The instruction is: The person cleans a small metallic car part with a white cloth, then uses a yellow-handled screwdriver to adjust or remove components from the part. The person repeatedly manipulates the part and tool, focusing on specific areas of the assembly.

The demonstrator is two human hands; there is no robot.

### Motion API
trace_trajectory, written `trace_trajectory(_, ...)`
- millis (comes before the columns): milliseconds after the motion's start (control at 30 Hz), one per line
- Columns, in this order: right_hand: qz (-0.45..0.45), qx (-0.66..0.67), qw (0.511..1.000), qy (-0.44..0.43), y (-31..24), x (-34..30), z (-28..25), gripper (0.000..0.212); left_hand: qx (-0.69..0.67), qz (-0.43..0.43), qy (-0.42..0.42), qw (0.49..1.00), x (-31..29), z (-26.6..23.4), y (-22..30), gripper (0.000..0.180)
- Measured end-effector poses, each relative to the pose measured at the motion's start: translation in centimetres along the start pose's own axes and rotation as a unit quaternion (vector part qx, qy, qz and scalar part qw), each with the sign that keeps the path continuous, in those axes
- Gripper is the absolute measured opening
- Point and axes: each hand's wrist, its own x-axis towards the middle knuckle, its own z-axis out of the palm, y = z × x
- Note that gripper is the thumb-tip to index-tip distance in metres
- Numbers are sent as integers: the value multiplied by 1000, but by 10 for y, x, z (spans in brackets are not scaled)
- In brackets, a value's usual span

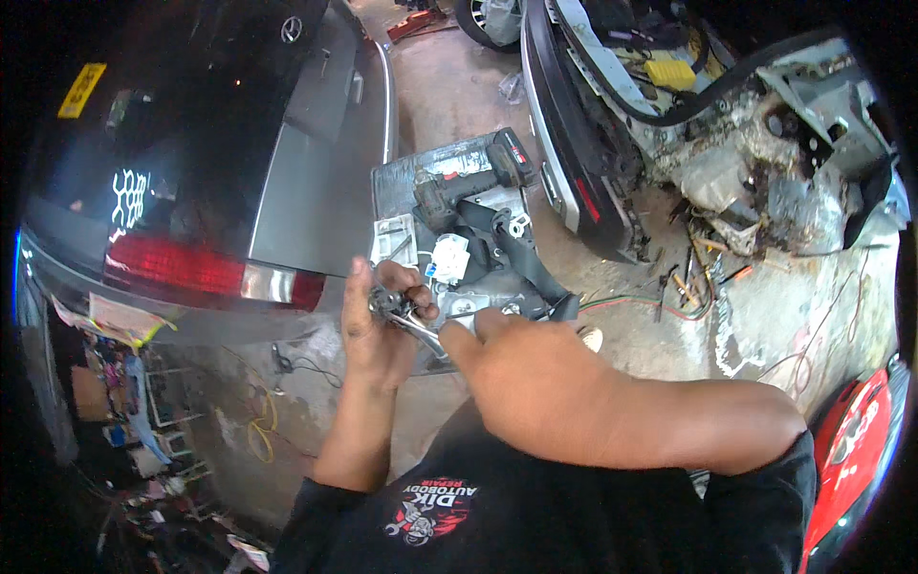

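Observation:
My left hand [363, 330] is raised with its fingers curled around a small dark metal mechanism [385, 302]. From the right, my right hand [502, 359] reaches across, closed on a slim shiny metal tool [423, 334] whose far end meets the mechanism. The handle is hidden in my fist, so its exact kind does not show. Just beyond the hands is a cluttered work surface, with a white plastic piece [449, 258], a light tray-like part [393, 237] and a black seat belt strap [528, 266]. A dark cordless power tool [464, 182] lies behind them.
A dark vehicle's rear with a red tail light [177, 265] stands close on the left. On the right are a removed bumper [588, 143] and a stripped body section [755, 172]. Hand tools [684, 287] and a red-green hose [612, 299] lie on the concrete floor.

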Motion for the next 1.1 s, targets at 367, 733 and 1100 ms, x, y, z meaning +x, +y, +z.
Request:
trace_trajectory(367, 14, 73, 997, -25, 10, -10, 0, 70, -49, 92, 66, 992, 15, 8, 1, 35)
trace_trajectory(733, 33, 114, 992, 46, 8, -1, 24, 69, -90, 116, 77, 986, 21, 23, 3, 29)
trace_trajectory(1100, 149, 400, 904, 34, -2, 19, 36, 40, -69, 155, 46, 984, 25, 16, 9, 25)
